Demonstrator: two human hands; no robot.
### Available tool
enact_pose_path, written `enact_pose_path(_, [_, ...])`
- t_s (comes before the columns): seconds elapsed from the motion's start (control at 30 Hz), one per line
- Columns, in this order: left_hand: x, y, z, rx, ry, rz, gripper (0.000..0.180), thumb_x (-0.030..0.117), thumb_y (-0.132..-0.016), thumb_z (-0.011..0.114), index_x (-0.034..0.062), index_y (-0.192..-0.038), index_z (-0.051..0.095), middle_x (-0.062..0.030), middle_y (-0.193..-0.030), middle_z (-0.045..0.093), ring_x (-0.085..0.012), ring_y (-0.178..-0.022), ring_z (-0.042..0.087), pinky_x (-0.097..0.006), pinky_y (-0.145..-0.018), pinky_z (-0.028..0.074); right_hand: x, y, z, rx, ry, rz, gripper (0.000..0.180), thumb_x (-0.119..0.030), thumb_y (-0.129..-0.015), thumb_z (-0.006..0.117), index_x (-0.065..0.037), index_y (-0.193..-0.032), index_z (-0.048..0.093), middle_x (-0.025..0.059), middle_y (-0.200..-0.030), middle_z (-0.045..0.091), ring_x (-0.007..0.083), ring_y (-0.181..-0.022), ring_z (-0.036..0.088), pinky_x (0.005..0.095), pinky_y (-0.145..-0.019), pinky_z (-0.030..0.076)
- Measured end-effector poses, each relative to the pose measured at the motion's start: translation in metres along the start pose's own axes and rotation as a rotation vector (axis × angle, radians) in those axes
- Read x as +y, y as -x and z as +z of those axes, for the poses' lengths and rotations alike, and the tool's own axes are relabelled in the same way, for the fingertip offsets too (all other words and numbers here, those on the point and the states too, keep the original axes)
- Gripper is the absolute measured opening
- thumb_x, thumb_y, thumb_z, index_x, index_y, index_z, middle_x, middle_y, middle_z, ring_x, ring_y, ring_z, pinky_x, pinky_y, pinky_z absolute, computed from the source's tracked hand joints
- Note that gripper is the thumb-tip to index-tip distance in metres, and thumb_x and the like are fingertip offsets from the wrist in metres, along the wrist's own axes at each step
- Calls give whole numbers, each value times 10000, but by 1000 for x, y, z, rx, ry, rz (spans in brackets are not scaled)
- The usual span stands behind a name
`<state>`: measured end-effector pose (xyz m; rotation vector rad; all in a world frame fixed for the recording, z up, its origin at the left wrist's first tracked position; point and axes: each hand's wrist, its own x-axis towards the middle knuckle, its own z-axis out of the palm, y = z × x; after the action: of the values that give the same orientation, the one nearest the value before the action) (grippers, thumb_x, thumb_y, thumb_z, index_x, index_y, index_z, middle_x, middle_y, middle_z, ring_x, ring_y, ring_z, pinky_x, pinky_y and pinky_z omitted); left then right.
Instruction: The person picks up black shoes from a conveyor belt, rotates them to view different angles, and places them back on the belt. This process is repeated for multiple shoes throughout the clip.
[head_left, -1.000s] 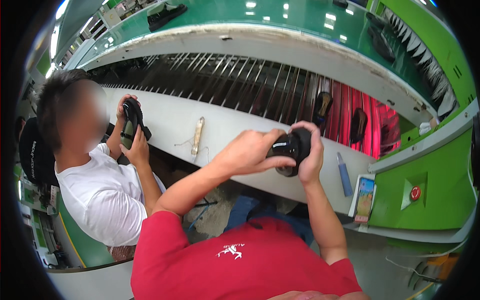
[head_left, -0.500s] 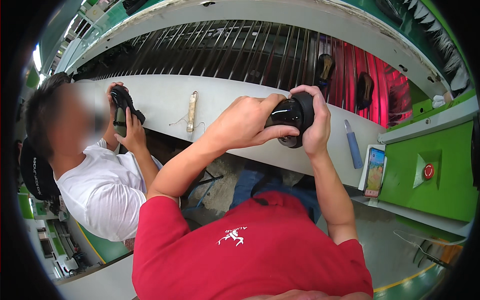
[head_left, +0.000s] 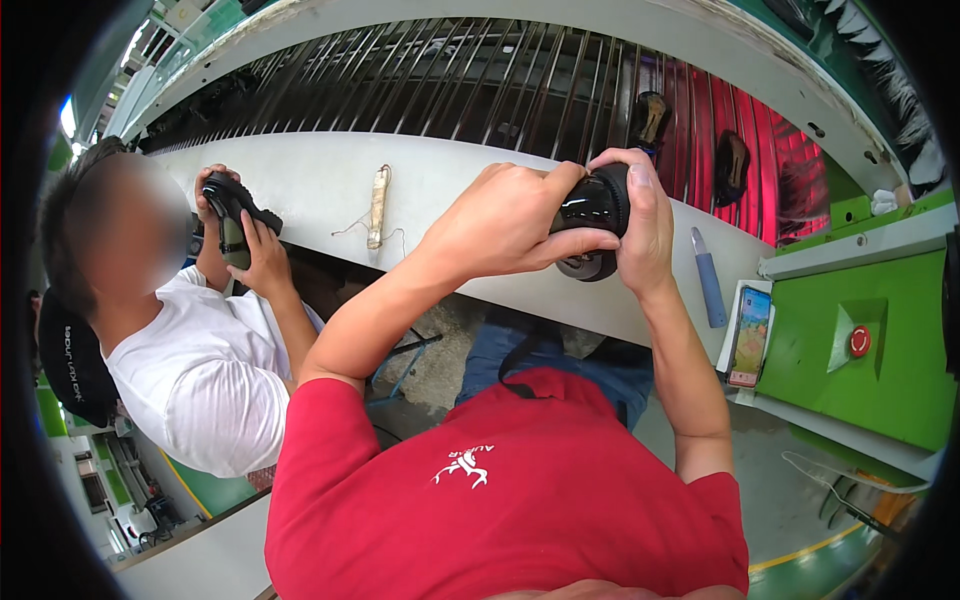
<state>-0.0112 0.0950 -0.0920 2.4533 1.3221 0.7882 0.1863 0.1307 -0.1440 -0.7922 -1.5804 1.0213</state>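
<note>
A glossy black shoe (head_left: 592, 208) is held in both my hands, above the white bench and close to the roller conveyor. My left hand (head_left: 515, 220) grips its left side, the thumb stretched along the shiny upper and the fingers bent over the top. My right hand (head_left: 643, 220) wraps round the other end, by the dark sole edge. Much of the shoe is covered by my fingers. To the left, a person in a white shirt holds another black shoe (head_left: 232, 215) in both hands.
On the white bench (head_left: 330, 165) lie a thread-wrapped stick (head_left: 378, 207) and a blue-handled knife (head_left: 708, 280). A phone (head_left: 750, 335) stands beside the green machine panel (head_left: 900, 330) with its red button. Black shoes (head_left: 732, 168) rest on the red-lit rollers. The co-worker (head_left: 200, 380) sits close on my left.
Both my hands have shifted slightly up and right in view with the shoe, which looks somewhat turned. The co-worker's shoe has tilted a little.
</note>
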Motion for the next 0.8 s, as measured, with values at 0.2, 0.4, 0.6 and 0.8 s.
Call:
enact_pose_path(0.2, [-19, 18, 2, 141, 143, -31, 462, 393, -1005, 820, 11, -1252, 742, -195, -907, 789, -367, -838, 803, -411, -766, 609, -2, 7, 12, -9, 179, -138, 446, -420, -1138, 545, -8, -1249, 674, 173, -1169, 673, 292, -1057, 658, 404, -945, 517])
enact_pose_path(0.4, [-73, 75, 19, 439, 443, -351, 524, 361, -1225, 388, -18, -1344, 729, -94, -1123, 767, -194, -1042, 710, -324, -978, 541, 12, 42, 22, -205, 229, -162, 730, -398, -912, 914, -36, -1478, 628, 168, -1360, 632, 323, -1257, 653, 442, -1101, 520])
enact_pose_path(0.6, [-77, 132, 37, 258, 674, -458, 614, 310, -1016, 707, 27, -1552, 601, -129, -1421, 684, -213, -1325, 638, -358, -1160, 482, 46, 63, 29, -256, 301, -186, 539, -95, -808, 954, -110, -1309, 754, 127, -1326, 681, 335, -1209, 685, 438, -1024, 573])
enact_pose_path(0.8, [-70, 153, 60, 232, 465, -358, 956, 329, -696, 1026, 99, -1544, 650, -180, -1559, 586, -320, -1473, 567, -435, -1239, 441, 39, 63, 23, -341, 423, -296, 436, -62, -751, 953, -119, -1162, 822, 89, -1308, 723, 326, -1181, 689, 432, -983, 560])
